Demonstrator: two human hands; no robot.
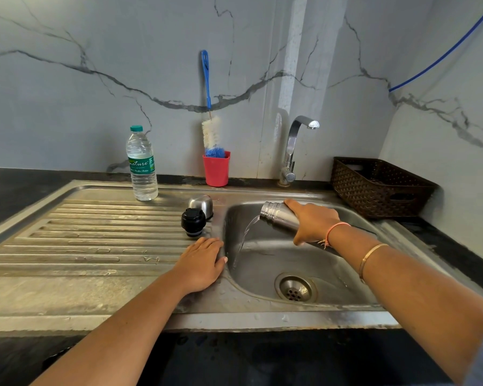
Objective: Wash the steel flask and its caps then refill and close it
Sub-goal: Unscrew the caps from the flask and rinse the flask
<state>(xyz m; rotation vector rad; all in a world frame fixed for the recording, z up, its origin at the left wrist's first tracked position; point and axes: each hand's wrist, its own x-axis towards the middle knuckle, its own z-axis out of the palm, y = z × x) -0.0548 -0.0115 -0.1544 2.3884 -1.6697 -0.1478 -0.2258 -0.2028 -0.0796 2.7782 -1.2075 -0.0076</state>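
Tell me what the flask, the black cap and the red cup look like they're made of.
The flask looks like steel, given its silvery, reflective sheen and ribbed neck. The black cap is probably plastic: glossy, with moulded ridges. The red cup is likely plastic too, matte and evenly coloured.

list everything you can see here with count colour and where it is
steel flask: 1, silver, tilted over sink, pouring water
steel cap: 1, silver, on drainboard beside sink
inner cap: 1, black, in front of steel cap
water bottle: 1, clear, green label, back of drainboard
cup: 1, red, behind sink rim
bottle brush: 1, blue-white, standing in cup
tap: 1, chrome, behind sink
basket: 1, brown, right of sink
hose: 1, blue, upper right
left hand: 1, flat on sink edge
right hand: 1, grips steel flask
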